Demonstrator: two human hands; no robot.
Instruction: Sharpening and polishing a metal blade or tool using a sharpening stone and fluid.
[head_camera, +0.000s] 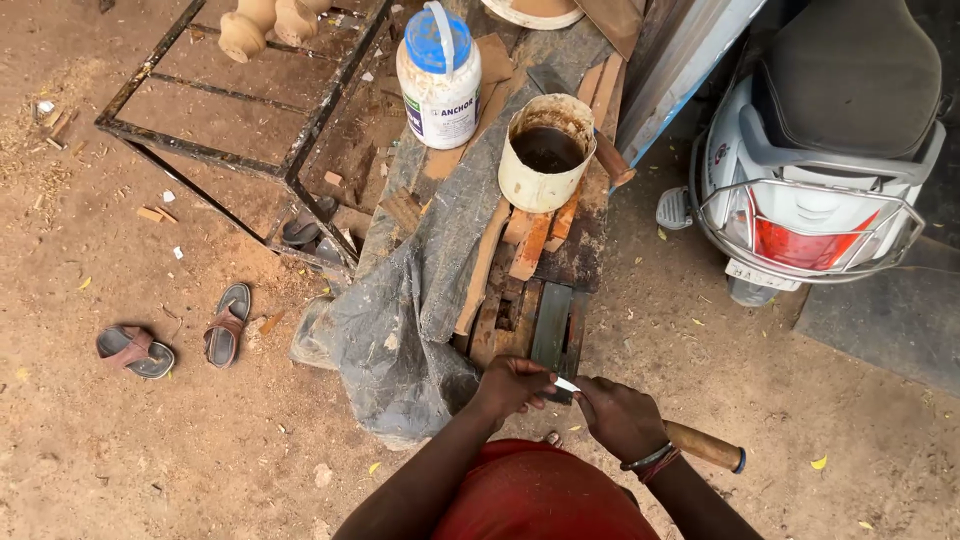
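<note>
My right hand (620, 415) grips a chisel with a wooden handle (705, 446) that sticks out to the right past my wrist. Its pale blade tip (566, 384) points left toward a dark flat sharpening block (552, 325) lying on a stack of wooden pieces. My left hand (512, 384) is closed at the blade tip, fingers pressing on it at the near end of the block. Bracelets circle my right wrist. My red-clad lap fills the bottom edge.
A white bucket (545, 150) of dark liquid and a white jar with blue lid (439, 75) stand on the plank pile. Grey plastic sheet (395, 340) drapes left. Metal frame (230, 100), two sandals (180, 340) on dirt, scooter (810, 170) at right.
</note>
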